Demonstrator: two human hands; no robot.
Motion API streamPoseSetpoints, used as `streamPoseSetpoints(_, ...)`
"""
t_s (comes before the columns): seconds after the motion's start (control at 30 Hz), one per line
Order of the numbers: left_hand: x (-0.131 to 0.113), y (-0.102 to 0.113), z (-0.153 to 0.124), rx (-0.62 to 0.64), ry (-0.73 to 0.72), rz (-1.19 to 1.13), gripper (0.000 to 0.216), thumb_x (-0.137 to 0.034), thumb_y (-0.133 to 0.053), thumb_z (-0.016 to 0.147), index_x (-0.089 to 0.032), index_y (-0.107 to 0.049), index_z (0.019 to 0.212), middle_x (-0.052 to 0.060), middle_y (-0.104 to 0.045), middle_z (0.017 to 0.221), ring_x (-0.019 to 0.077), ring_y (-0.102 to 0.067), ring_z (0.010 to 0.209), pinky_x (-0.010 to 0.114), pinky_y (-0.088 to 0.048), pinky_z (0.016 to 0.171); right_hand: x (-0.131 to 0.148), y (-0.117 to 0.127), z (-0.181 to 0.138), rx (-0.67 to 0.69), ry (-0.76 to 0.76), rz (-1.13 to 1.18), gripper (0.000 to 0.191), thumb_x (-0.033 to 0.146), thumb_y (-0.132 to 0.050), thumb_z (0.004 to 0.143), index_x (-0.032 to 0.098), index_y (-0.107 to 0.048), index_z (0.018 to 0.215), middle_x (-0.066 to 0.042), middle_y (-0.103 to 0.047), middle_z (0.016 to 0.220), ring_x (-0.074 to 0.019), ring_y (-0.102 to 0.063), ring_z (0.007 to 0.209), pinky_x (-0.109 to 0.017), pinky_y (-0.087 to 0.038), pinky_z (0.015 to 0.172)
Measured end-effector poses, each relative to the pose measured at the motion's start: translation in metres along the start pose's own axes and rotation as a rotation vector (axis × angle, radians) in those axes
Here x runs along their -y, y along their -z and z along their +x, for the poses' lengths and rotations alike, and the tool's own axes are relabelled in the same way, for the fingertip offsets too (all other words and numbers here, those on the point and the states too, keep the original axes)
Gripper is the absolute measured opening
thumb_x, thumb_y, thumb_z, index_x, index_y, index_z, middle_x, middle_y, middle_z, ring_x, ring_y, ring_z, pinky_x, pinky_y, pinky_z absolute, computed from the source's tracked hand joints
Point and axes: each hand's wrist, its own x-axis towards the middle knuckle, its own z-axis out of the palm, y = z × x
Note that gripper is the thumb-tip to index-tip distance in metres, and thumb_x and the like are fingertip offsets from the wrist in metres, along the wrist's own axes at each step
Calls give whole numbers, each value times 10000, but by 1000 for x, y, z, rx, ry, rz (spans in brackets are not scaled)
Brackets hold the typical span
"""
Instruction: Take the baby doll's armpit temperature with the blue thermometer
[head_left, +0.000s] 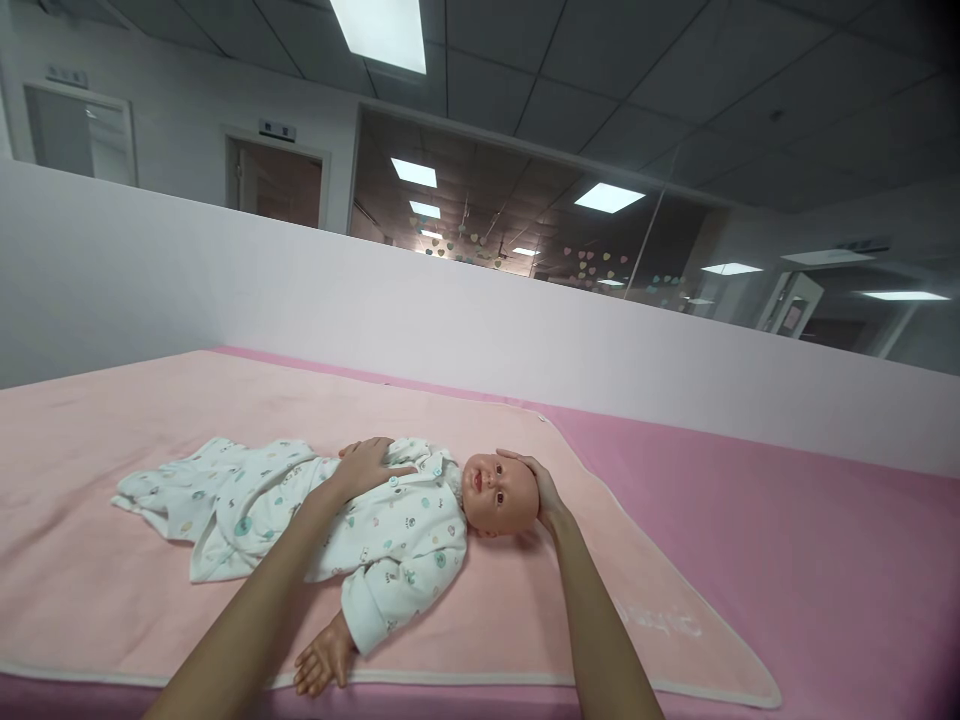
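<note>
A baby doll (390,530) in a white patterned sleepsuit lies on its back on a light pink blanket (112,420), head to the right. My left hand (369,465) lies flat on the doll's chest, fingers stretched out. My right hand (541,490) cups the top of the doll's head (499,492), fingers curved round it. One bare doll hand (324,662) sticks out of the sleeve near the blanket's front edge.
The blanket lies on a darker pink surface (787,560) that runs to the right. A white partition wall (450,320) stands right behind it. Beyond are glass office walls, doors and ceiling lights.
</note>
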Motion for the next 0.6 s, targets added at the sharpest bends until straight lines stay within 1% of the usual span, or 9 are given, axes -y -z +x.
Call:
streamPoseSetpoints(0.07,-1,1,-1,-3,-8,-2,738,-691,-393,658,-184,-442,1192,103,-453,1270,316,-395,1144,425,-276,948,-1,2,1,40,13,21,510,349,-506,691,193,-507,1177,-61,-605,1086,-231,-581,964,-354,-441,861)
streamPoseSetpoints(0.13,-2,1,-1,-8,-20,-6,733,-689,-387,664,-180,-444,1189,104,-461,1262,311,-396,1146,428,-276,949,-3,5,4,62,35,50,586,332,-517,689,234,-416,1259,-54,-551,1172,-221,-557,1013,-351,-418,893)
streamPoseSetpoints(0.23,-2,1,-2,-11,-23,-7,725,-686,-385,669,-178,-447,1183,105,-472,1250,308,-400,1143,434,-277,948,-7,8,7,4,60,40,609,323,-539,684,301,-382,1272,-20,-435,1297,-197,-499,1098,-326,-388,930)
streamPoseSetpoints(0.3,-1,0,-1,-15,-21,-8,719,-685,-389,668,-185,-447,1181,102,-473,1250,306,-399,1144,427,-278,950,-8,8,8,-53,101,19,580,321,-550,677,322,-418,1242,8,-394,1328,-179,-468,1131,-301,-372,945)
streamPoseSetpoints(0.37,0,0,-1,-18,-18,-9,716,-685,-390,666,-192,-447,1181,99,-470,1254,305,-400,1144,418,-280,951,-7,6,8,-71,118,16,499,321,-559,662,267,-524,1157,-5,-457,1278,-181,-479,1117,-281,-374,941)
streamPoseSetpoints(0.43,0,0,-1,-14,-17,-12,722,-685,-389,665,-189,-443,1186,100,-462,1262,304,-401,1143,414,-282,951,-5,3,6,-41,74,26,387,327,-570,645,182,-629,999,-46,-579,1132,-207,-534,1039,-283,-406,906)
streamPoseSetpoints(0.5,-2,2,-1,-5,-15,-14,730,-683,-389,667,-180,-437,1194,103,-456,1267,301,-398,1147,415,-280,954,-2,0,2,-1,8,42,303,339,-578,640,147,-671,855,-66,-657,952,-228,-586,932,-296,-444,849)
streamPoseSetpoints(0.57,-4,3,-2,2,-12,-13,728,-677,-390,670,-175,-436,1195,105,-455,1268,297,-390,1155,418,-273,959,-1,-2,-1,15,-23,61,262,342,-580,645,154,-679,799,-59,-679,840,-231,-608,863,-300,-466,804)
streamPoseSetpoints(0.6,-5,4,-3,2,-11,-12,721,-673,-391,672,-177,-438,1193,106,-457,1266,295,-387,1159,419,-268,962,0,-3,-1,18,-29,72,255,342,-581,649,159,-681,796,-54,-681,821,-230,-612,850,-299,-471,791)
